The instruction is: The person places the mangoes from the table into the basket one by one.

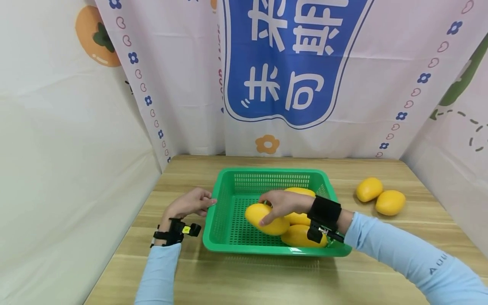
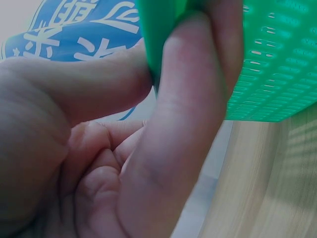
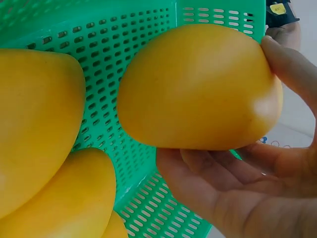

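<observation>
A green plastic basket [image 1: 274,249] with perforated walls stands on the wooden table. My left hand [image 1: 192,202] pinches its left rim between thumb and finger; the left wrist view shows the rim [image 2: 151,39] in that grip. Inside the basket, my right hand [image 1: 283,201] holds a yellow mango [image 1: 272,226], thumb on one side and fingers on the other. In the right wrist view this mango [image 3: 198,89] appears over the basket's slotted floor. More mangoes [image 1: 301,235] lie in the basket's right half, partly hidden by my right hand and wrist.
Two more yellow mangoes [image 1: 390,202] lie close together on the table [image 1: 259,281], to the right of the basket. A printed cloth [image 1: 190,106] hangs behind the table, with pale cloth along both sides.
</observation>
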Available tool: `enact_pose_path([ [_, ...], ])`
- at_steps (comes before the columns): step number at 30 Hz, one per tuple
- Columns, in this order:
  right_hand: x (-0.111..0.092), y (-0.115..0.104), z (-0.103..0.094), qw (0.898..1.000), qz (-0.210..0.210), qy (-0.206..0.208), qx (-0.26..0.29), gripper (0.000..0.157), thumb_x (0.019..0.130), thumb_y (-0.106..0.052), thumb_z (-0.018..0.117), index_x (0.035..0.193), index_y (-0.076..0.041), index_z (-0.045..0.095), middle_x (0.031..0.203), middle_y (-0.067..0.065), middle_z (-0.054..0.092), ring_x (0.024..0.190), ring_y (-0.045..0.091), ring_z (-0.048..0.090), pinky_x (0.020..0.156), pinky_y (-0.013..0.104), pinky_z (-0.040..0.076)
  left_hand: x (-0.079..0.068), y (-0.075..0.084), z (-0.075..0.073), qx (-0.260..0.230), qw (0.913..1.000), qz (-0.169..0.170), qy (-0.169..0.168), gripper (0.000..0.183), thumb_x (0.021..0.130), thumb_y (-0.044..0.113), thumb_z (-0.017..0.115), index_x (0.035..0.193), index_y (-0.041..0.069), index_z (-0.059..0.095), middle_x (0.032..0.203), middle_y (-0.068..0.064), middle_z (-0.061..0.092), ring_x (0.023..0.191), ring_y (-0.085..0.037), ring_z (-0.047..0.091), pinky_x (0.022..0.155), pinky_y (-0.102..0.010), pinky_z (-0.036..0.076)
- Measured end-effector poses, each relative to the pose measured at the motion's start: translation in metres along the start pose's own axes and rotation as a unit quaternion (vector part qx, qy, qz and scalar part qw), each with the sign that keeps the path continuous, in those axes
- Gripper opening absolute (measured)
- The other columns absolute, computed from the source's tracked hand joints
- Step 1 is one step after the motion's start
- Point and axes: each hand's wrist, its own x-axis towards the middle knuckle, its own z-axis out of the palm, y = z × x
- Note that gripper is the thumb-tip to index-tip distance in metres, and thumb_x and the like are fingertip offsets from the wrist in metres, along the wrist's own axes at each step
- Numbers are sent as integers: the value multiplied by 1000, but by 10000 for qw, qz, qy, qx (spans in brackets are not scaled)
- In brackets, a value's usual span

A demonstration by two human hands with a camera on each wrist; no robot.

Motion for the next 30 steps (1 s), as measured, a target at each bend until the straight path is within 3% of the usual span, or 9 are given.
enact_pose_path([
  [8, 6, 1, 9, 9998, 30, -154, 153, 65, 79, -29, 78, 132, -4, 50, 123, 9, 56, 99, 20, 51, 88, 40, 46, 1, -1, 1, -85, 10000, -10, -29, 23, 101, 16, 50, 87, -1, 56, 61, 3, 38, 50, -10, 41, 53, -22, 48],
  [13, 9, 2, 15, 9998, -5, -192, 113, 69, 80, -29, 77, 136, -2, 47, 129, 11, 54, 100, 19, 51, 88, 38, 47, 2, -1, 1, -74, 10000, -9, -39, 24, 100, 16, 51, 82, 0, 52, 60, 3, 37, 50, -9, 41, 53, -22, 47],
  [21, 16, -1, 21, 9991, -163, -394, 7, 63, 82, -27, 76, 134, -3, 50, 109, 5, 57, 76, 15, 50, 65, 30, 42, 1, -2, 0, -137, 9999, 17, -38, 24, 100, 16, 51, 82, 0, 51, 61, 3, 35, 50, -10, 39, 52, -22, 45],
  [30, 26, -3, 24, 9979, -107, -576, -290, 67, 81, -30, 77, 135, -3, 49, 117, 5, 59, 85, 16, 53, 71, 32, 46, 1, -1, 0, -120, 9999, 21, 2, 25, 100, 15, 51, 78, 4, 49, 60, 3, 34, 50, -10, 40, 53, -23, 47],
])
